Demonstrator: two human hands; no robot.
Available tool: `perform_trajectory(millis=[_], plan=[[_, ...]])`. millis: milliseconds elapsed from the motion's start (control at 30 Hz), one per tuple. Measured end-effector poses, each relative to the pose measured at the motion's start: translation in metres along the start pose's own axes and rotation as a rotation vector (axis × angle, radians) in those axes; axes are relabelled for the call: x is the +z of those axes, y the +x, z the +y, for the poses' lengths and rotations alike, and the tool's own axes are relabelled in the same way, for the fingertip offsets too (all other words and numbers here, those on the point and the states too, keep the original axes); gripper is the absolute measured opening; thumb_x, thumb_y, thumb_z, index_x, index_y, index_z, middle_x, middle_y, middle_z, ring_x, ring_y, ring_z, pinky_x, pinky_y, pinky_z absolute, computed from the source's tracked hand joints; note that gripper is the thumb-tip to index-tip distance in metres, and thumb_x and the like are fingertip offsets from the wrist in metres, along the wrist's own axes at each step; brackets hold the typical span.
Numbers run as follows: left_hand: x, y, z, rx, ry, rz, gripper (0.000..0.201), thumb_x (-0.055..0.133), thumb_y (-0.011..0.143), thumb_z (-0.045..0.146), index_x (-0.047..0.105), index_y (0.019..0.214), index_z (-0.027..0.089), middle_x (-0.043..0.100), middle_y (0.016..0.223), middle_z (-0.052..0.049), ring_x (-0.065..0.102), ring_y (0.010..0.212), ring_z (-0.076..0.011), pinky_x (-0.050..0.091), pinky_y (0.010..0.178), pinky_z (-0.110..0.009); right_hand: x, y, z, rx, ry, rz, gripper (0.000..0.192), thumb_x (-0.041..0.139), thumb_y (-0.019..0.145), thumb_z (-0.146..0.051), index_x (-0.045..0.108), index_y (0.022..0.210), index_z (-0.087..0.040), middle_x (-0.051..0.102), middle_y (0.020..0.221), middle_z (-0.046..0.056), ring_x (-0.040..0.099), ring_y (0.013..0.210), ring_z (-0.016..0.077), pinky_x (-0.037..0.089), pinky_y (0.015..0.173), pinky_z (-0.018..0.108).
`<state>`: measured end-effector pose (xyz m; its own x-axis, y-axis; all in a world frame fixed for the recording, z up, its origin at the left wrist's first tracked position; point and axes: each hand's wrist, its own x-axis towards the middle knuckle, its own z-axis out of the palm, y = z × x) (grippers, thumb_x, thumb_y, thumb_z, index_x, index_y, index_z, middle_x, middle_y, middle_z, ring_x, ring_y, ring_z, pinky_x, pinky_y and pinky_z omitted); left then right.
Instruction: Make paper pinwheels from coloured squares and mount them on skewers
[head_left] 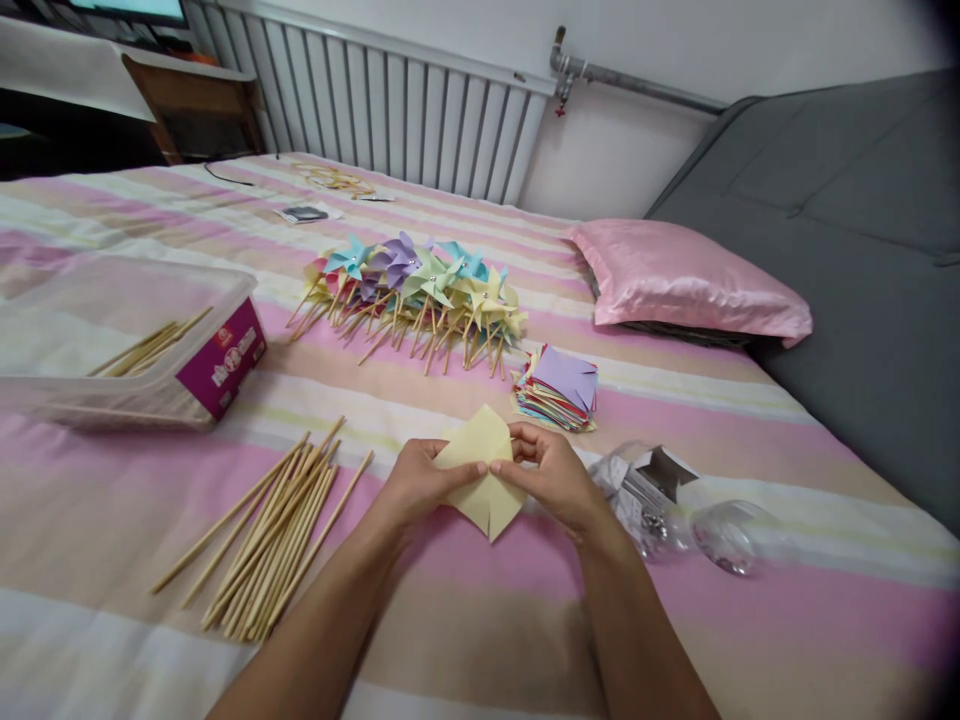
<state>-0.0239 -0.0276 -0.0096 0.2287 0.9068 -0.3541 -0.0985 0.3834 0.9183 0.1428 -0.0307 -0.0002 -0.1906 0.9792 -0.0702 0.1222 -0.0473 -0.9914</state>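
Between my two hands is a pale yellow paper square [486,508], turned like a diamond, with a slit visible at its near corner. My left hand [420,480] grips its left side, thumb on top. On the right side my right hand [551,475] pinches it too, and the two thumb tips nearly meet at the middle. Fingers under the paper are hidden. Just beyond lies a stack of coloured paper squares [566,380], purple on top. Wooden sticks [281,540] lie in a loose pile left of my left forearm.
Finished paper pinwheels [431,275] on sticks lie heaped farther back. A clear plastic box [225,350] with more sticks stands at left. Right of my hand are a plastic bag with small metal pieces [649,510] and a clear round container [727,540]. A pink pillow [690,280] lies beyond.
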Motion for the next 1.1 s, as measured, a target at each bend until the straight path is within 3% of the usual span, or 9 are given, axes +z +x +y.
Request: perform_trajectory(millis=[367, 567, 1100], plan=[[0.0011, -0.0018, 0.0016, 0.016, -0.076, -0.016, 0.038, 0.08, 0.051, 0.033, 0.071, 0.076, 0.006, 0.066, 0.061, -0.007, 0.057, 0.054, -0.0156, 0.038, 0.051, -0.023, 0.007, -0.0019, -0.0009, -0.069, -0.052, 0.109, 0.027, 0.066, 0.069, -0.024, 0.062, 0.095, -0.017, 0.066, 0.073, 0.002, 0.061, 0.068, 0.0158, 0.046, 0.059, 0.024], [0.0, 0.0013, -0.0013, 0.024, -0.071, -0.04, 0.042, 0.081, 0.051, 0.035, 0.071, 0.08, 0.005, 0.068, 0.07, -0.01, 0.058, 0.058, -0.0163, 0.04, 0.053, -0.024, 0.006, -0.0008, 0.0006, -0.052, -0.063, 0.121, 0.028, 0.067, 0.07, -0.026, 0.06, 0.096, -0.017, 0.066, 0.076, 0.004, 0.062, 0.07, 0.0164, 0.047, 0.061, 0.025], [-0.0009, 0.0029, -0.0053, 0.029, -0.062, -0.053, 0.042, 0.08, 0.051, 0.036, 0.071, 0.081, 0.007, 0.069, 0.069, -0.009, 0.059, 0.058, -0.0169, 0.041, 0.055, -0.024, 0.0085, -0.0002, 0.0016, 0.007, 0.029, 0.143, 0.027, 0.071, 0.065, -0.028, 0.063, 0.089, -0.018, 0.069, 0.072, 0.003, 0.063, 0.062, 0.0164, 0.047, 0.056, 0.025]])
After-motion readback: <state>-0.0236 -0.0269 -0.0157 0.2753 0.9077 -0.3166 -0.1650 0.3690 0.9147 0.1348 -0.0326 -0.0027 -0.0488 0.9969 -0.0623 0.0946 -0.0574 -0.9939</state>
